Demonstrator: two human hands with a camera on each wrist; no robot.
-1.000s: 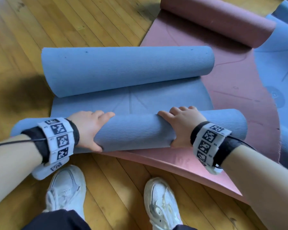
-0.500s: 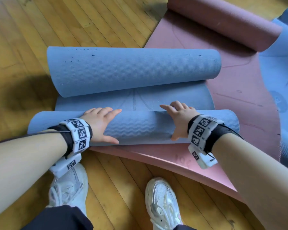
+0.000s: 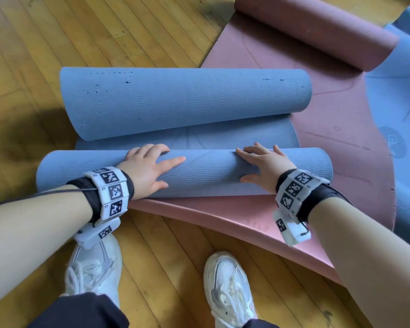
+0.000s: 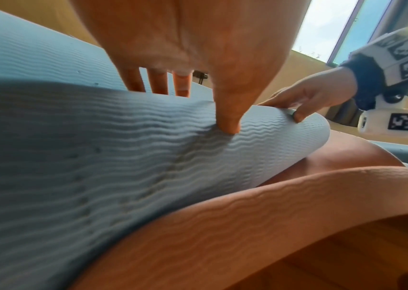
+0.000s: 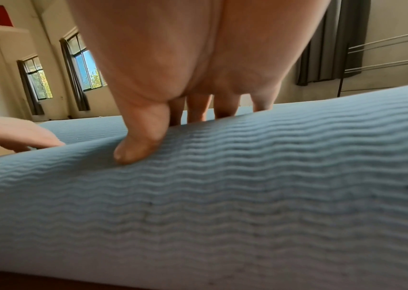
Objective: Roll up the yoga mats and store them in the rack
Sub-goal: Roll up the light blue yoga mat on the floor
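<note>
Where hands press: ribbed blue roll (image 3: 199, 172)

Bright daylight from the windows (image 5: 86, 68); soft shadows on the floor (image 3: 21, 129); wrist views blurred close up, edges bent.

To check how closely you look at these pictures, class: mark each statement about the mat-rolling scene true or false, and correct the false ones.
1. Both hands rest on the near roll of the blue yoga mat. True.
2. The blue mat lies partly on a pink yoga mat. True.
3. The left hand grips a white shoe. False: it presses on the blue roll; the white shoes are on the feet.
4. The right hand is clenched in a fist. False: its fingers lie spread on the roll.
5. The floor is carpeted. False: wooden boards.
</note>
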